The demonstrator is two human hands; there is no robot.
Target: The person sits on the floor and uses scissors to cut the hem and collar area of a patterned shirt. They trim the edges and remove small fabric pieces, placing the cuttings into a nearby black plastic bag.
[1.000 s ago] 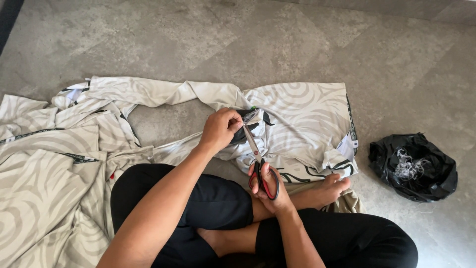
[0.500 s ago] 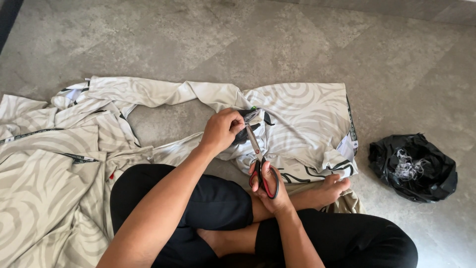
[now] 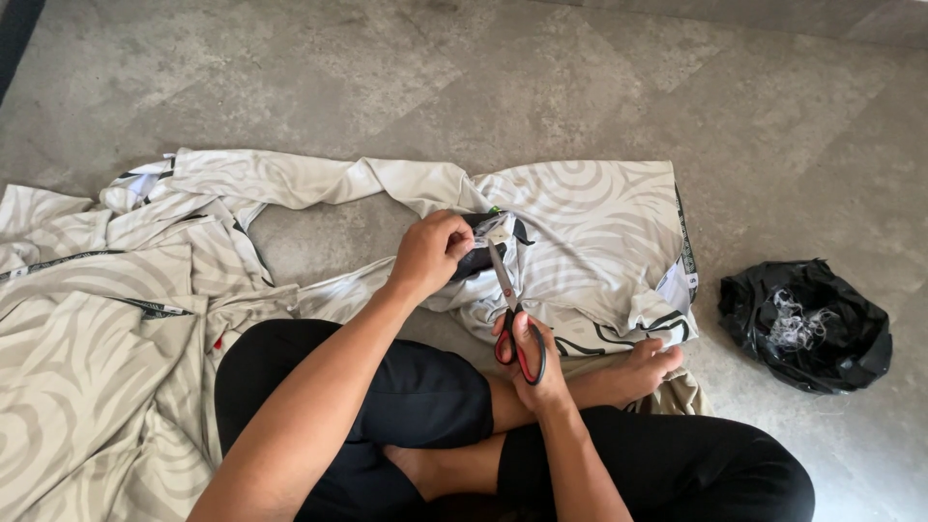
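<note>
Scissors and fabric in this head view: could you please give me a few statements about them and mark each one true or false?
1. The right hand holds scissors with red-and-black handles. True.
2. The left hand lies flat on the floor. False: it pinches a bunched part of the patterned fabric near the blades.
3. The black plastic bag lies to the person's right on the floor. True.
4. The scissors point toward the person's body. False: the blades point away, up toward the pinched fabric.
5. The fabric is plain blue. False: it is cream with pale grey swirls.
</note>
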